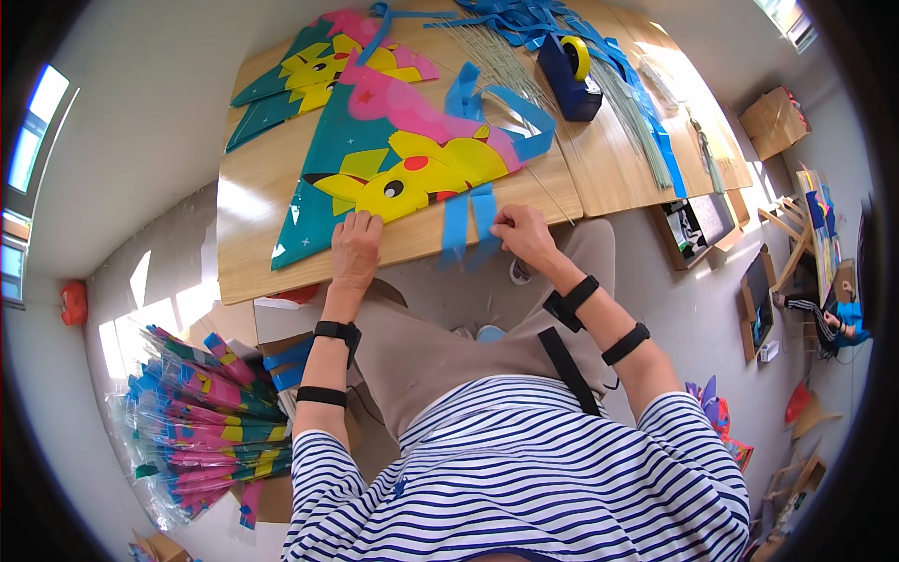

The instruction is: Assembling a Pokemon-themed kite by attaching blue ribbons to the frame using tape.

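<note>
A triangular kite (412, 103) in teal and pink, with a yellow cartoon figure, lies on the wooden table. My left hand (358, 248) is closed at the kite's near edge, its fingers curled over the yellow part. Blue ribbon strips (455, 225) hang from that edge over the table's front. Beside them my right hand (526, 234) is closed in a pinch, its fingertips at the rightmost strip. Another blue ribbon (536, 143) loops off the kite's right side. A thin rod lies on the table near my right hand.
More folded kites (304, 80) lie at the table's far left. A blue tape dispenser (571, 89) with yellow tape stands behind, among thin rods (627, 103) and blue ribbons (534, 21). Wrapped kites (211, 417) are piled at lower left. At far right another person (843, 323) is partly visible.
</note>
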Demonstrator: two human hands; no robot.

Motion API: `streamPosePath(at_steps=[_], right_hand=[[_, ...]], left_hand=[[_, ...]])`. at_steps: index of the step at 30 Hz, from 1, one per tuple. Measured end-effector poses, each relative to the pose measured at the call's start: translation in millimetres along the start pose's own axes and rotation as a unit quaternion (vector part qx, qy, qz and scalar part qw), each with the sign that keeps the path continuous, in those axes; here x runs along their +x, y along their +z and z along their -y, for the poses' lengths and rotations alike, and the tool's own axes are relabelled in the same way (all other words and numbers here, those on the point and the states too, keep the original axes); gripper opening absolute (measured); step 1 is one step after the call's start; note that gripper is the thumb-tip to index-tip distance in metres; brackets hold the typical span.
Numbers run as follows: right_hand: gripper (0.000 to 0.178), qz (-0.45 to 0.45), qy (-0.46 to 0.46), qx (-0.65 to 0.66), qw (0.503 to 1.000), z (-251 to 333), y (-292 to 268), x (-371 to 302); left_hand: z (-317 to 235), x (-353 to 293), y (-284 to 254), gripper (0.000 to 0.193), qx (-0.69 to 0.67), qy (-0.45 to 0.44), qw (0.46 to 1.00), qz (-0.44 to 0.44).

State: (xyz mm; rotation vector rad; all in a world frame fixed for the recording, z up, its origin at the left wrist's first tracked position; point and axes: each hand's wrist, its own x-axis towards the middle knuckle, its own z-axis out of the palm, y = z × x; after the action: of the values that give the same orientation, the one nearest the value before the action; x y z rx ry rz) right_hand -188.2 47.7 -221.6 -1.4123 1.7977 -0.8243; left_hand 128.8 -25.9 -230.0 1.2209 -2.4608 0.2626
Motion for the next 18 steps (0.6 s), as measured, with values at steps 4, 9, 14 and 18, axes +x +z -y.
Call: streamPosePath(at_steps=[4, 9, 14, 18], right_hand=[[0.018, 0.058, 0.099, 0.129, 0.985, 19, -18, -8], [0.03, 0.182, 0.145, 0.345, 0.909, 41, -12, -4], [0.06, 0.275, 0.07, 0.579, 0.764, 71, 19, 21], [0.075, 0.243, 0.004, 0.71, 0.661, 84, 19, 58]], left_hand=[[5, 4, 4, 0.015, 0.028, 0.007, 0.999, -0.037], [19, 13, -10, 0.012, 0.021, -0.063, 0.992, -0.112], [28, 15, -27, 0.008, -0.039, -0.1, 0.978, -0.178], [30, 9, -32, 0.007, -0.046, -0.11, 0.975, -0.188]])
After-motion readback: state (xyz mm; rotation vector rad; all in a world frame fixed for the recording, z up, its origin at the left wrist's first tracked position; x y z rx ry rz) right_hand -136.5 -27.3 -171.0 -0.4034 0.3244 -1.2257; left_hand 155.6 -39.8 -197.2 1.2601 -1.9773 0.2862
